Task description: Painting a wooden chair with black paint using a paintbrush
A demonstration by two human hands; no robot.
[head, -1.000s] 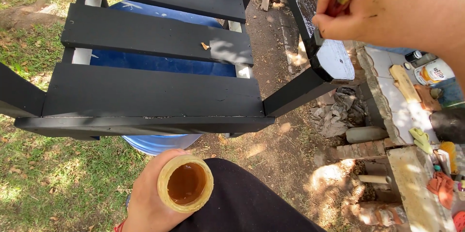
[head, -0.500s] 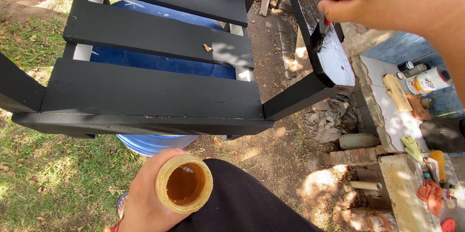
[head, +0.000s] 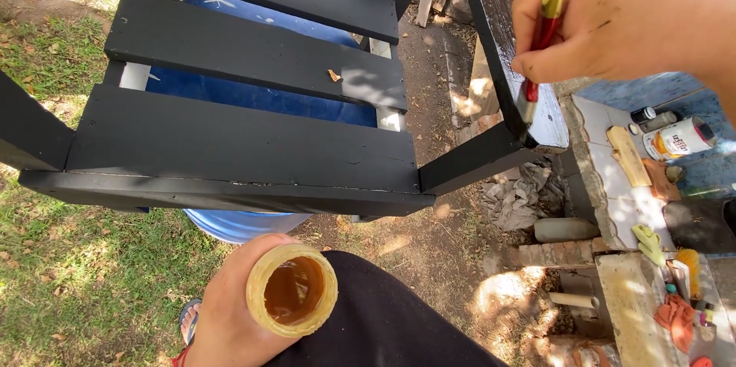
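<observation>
The right hand [head: 621, 18] pinches a red-and-yellow paintbrush [head: 543, 29], its tip seemingly touching the black chair's armrest [head: 498, 52]; the left hand [head: 230, 313] wraps around a yellowish cup [head: 292, 290] of brown liquid, low beside the dark-clothed knee [head: 383, 321]

Two bare hands are in view: the left hand [head: 230, 313] and the right hand [head: 613, 18]. One paintbrush [head: 543, 29] with a red and yellow handle shows, and one yellowish cup [head: 292, 290] of brown liquid. There is one black wooden chair [head: 253, 144]; three broad seat slats can be counted on it, with a fourth partly cut off at the top edge, and one glossy armrest [head: 502, 45]. One blue barrel [head: 245, 225] stands under it. On the ledge at the right lie one labelled can [head: 678, 138], one yellow glove [head: 650, 244] and one orange rag [head: 675, 317]. One crumpled grey cloth [head: 517, 198] lies on the dirt. One sandalled foot [head: 188, 319] shows.
</observation>
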